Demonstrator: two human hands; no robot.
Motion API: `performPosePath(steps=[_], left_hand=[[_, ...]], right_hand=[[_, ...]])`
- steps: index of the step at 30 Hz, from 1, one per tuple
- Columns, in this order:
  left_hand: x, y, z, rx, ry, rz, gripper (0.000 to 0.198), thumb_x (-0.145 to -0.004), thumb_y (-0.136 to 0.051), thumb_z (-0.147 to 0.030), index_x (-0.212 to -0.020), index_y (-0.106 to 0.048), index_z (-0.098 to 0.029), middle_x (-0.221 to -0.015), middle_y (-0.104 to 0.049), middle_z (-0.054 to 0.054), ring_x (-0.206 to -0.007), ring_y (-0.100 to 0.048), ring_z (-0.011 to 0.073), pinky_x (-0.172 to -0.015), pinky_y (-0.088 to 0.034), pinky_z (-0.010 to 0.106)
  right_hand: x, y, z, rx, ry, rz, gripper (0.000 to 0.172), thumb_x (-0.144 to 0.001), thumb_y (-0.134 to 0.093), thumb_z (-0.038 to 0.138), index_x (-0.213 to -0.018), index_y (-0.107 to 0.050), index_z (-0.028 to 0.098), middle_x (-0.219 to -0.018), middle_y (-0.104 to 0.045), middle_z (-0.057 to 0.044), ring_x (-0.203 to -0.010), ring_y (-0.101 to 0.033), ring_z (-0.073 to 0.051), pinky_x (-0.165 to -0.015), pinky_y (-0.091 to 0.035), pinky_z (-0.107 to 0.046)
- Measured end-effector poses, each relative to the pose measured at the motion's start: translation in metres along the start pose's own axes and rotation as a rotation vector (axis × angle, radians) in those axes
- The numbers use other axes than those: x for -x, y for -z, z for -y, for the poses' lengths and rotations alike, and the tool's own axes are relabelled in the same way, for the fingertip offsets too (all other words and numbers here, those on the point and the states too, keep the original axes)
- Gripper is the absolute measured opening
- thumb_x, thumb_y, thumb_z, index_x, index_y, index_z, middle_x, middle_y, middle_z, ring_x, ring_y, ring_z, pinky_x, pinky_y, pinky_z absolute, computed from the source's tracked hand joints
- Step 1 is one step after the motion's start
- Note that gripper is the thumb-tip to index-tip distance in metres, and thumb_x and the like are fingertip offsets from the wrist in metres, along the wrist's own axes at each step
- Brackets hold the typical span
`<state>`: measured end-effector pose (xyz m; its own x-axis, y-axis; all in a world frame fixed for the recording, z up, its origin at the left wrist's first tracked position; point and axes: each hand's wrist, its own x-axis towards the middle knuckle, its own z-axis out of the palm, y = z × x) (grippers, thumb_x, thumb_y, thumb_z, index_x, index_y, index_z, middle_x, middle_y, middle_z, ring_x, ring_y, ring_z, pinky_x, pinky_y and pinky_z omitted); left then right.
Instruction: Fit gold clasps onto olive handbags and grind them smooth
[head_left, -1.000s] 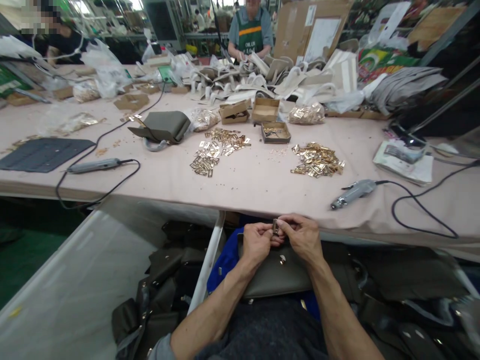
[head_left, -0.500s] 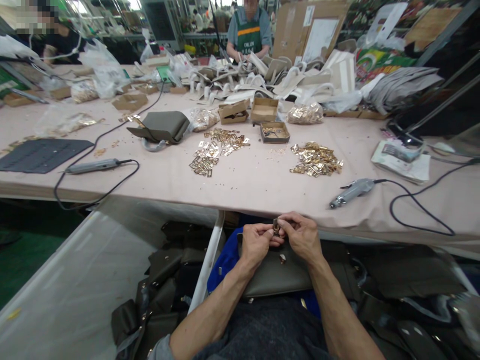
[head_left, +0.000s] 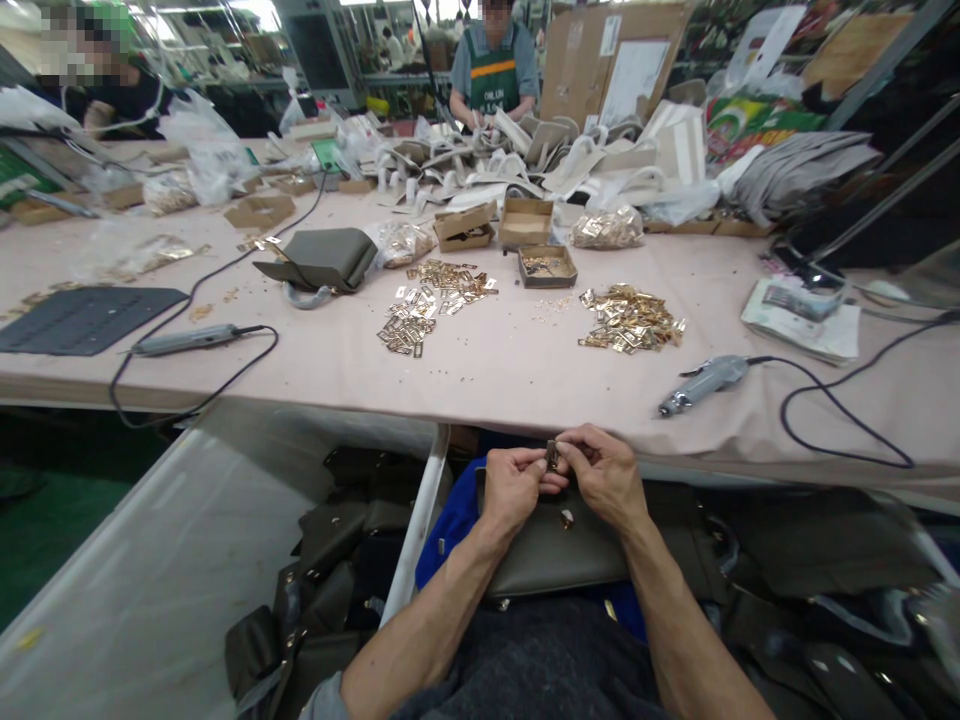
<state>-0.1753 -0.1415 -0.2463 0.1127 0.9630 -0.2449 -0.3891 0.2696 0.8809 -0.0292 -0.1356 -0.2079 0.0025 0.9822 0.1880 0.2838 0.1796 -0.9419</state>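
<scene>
Nearest the viewer, at the bottom centre of the frame, a dark garment (head_left: 525, 665) borders an olive bag (head_left: 551, 568), which lies flat beneath the person's forearms and bears a small gold-coloured fastener (head_left: 567, 519). Just above that fastener, at lower centre, the left hand (head_left: 516, 485) and right hand (head_left: 606, 475) meet at a small metal fitting (head_left: 552, 455): thumb and fingertips of each pinch it from either side, the remaining fingers curled; whether the fitting is joined to the bag cannot be made out. Blue cloth (head_left: 448, 538) shows beside the bag. At lower left, a pale-walled bin (head_left: 187, 530) contains dark bags (head_left: 330, 540); further bags (head_left: 825, 545) fill the lower right. Beyond the hands runs a cloth-covered table (head_left: 495, 385). One corded grey power tool (head_left: 709, 383) rests at centre right, another (head_left: 187, 340) at centre left. Between them lie two heaps of gold-coloured plates, a left heap (head_left: 411, 325) and a right heap (head_left: 631, 320), with a shallow box (head_left: 547, 270) of small parts behind. Farther back, pale pieces (head_left: 525, 180) are piled before a co-worker (head_left: 495, 75) in a green apron, upper centre, near a large carton (head_left: 574, 70).
</scene>
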Motion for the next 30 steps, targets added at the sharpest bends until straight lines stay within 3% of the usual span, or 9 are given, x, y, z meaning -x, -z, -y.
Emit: performPosePath(steps=[10, 18, 26, 30], left_hand=[[0.002, 0.001, -0.004, -0.074, -0.037, 0.048, 0.029, -0.083, -0.076, -0.030, -0.098, -0.081, -0.005, -0.081, -0.074, 0.015, -0.067, -0.075, 0.0248, -0.062, -0.064, 0.027], [0.005, -0.001, -0.007, -0.126, -0.065, 0.012, 0.040, -0.084, -0.079, -0.040, -0.101, -0.081, -0.004, -0.076, -0.074, 0.015, -0.061, -0.073, 0.0238, -0.059, -0.063, 0.028], [0.011, -0.001, -0.015, -0.159, -0.067, 0.053, 0.035, -0.083, -0.070, -0.030, -0.103, -0.081, -0.004, -0.064, -0.071, 0.012, -0.050, -0.066, 0.0193, -0.052, -0.059, 0.024], [0.014, -0.002, -0.015, -0.187, -0.065, 0.070, 0.034, -0.084, -0.067, -0.029, -0.103, -0.082, -0.005, -0.063, -0.070, 0.011, -0.049, -0.066, 0.0188, -0.052, -0.059, 0.024]], right_hand=[[0.000, -0.004, -0.005, -0.004, -0.015, -0.017, 0.016, -0.094, -0.067, 0.033, -0.090, -0.072, 0.018, -0.077, -0.068, -0.003, -0.059, -0.066, -0.015, -0.056, -0.054, -0.027], [-0.004, -0.001, -0.012, 0.014, -0.014, -0.014, 0.021, -0.093, -0.070, 0.038, -0.092, -0.077, 0.019, -0.079, -0.070, -0.005, -0.063, -0.066, -0.016, -0.059, -0.055, -0.028], [-0.006, 0.022, -0.012, -0.181, -0.055, 0.278, 0.028, -0.097, -0.067, 0.038, -0.115, -0.079, 0.020, -0.082, -0.070, -0.004, -0.068, -0.067, -0.015, -0.065, -0.058, -0.028], [-0.006, 0.024, -0.013, -0.213, -0.055, 0.317, 0.029, -0.096, -0.068, 0.038, -0.117, -0.079, 0.021, -0.082, -0.070, -0.004, -0.069, -0.068, -0.016, -0.064, -0.058, -0.028]])
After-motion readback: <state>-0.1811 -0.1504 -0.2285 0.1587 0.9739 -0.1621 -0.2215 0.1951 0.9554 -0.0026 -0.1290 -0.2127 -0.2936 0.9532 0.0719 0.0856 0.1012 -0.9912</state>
